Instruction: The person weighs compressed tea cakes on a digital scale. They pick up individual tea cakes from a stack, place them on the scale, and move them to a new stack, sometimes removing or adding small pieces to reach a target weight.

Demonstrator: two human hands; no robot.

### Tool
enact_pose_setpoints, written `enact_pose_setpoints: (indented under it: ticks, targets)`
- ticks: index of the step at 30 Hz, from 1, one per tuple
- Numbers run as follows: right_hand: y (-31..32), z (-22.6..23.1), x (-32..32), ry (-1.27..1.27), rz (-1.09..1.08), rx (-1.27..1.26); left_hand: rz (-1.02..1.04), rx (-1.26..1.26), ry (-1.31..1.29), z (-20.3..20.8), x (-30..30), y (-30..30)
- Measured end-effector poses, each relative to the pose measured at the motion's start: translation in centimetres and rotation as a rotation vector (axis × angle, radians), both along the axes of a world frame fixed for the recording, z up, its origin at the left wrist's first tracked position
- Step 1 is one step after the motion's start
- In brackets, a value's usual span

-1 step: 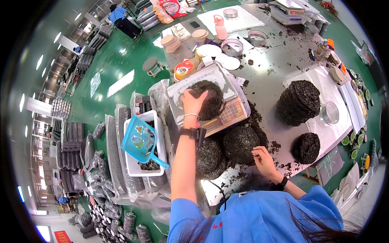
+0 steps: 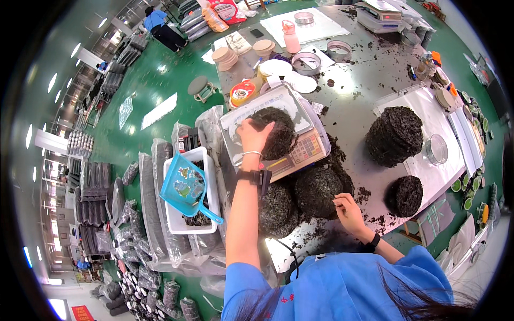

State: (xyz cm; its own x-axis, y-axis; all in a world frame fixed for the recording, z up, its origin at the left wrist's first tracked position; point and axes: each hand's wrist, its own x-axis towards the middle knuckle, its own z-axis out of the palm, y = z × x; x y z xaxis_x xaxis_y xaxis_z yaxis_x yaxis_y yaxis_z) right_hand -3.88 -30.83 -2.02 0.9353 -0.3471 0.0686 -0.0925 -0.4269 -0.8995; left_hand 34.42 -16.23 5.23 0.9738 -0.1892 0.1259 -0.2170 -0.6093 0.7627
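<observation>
A dark round cake of pressed leafy flakes, like dried seaweed, lies on the steel pan of a digital scale. My left hand grips its left side, thumb across the top and fingers at the edge, partly hidden. Closer to me, two dark round stacks of such cakes, a left stack and a right stack, stand side by side below the scale. Beside the right one is my right hand, its fingertips curled together; I cannot make out whether anything is between them.
Further right stand a tall dark stack and a smaller one. A metal ring lies on white paper. Left of the table, a blue dustpan rests on a white bin. Dark crumbs litter the steel table.
</observation>
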Motion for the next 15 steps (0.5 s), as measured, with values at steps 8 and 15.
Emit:
enact_pose_setpoints:
  ticks: [8,15]
  targets:
    - [-1.0,-1.0,5.4,0.001,-0.038,0.283,0.117,-0.173,-0.153,3.8,-5.7,6.3]
    - [-0.2,1.2,15.3,0.077,-0.02,1.045,0.209,-0.416,0.039,0.1,-13.7,12.2]
